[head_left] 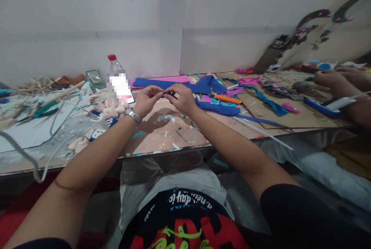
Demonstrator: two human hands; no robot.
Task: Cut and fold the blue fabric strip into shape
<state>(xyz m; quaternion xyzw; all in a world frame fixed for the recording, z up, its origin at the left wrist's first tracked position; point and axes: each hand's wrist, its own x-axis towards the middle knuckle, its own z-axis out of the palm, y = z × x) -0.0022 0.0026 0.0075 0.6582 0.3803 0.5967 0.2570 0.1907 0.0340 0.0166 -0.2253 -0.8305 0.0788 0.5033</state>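
My left hand (pixel 147 100) and my right hand (pixel 182 97) meet over the table, fingertips nearly touching. Between them they pinch a small dark strip (pixel 166 94), bluish or black; its exact kind is too small to make out. Behind my hands lies a long piece of blue fabric (pixel 174 85) with a wider blue part at its right end. Right of my right hand rests a folded blue fabric strip (pixel 218 108), with an orange cutter (pixel 227 99) just behind it. Small paper and fabric scraps (pixel 165 119) are scattered on the tabletop below my hands.
A red-capped plastic bottle (pixel 113 63) stands at the left near green-handled scissors (pixel 46 109) and a pile of thin sticks (pixel 43 85). A pale cable (pixel 21 152) loops over the table's front edge. On the right, a co-worker's hands (pixel 333 81) are near a blue-and-white tool (pixel 321 108).
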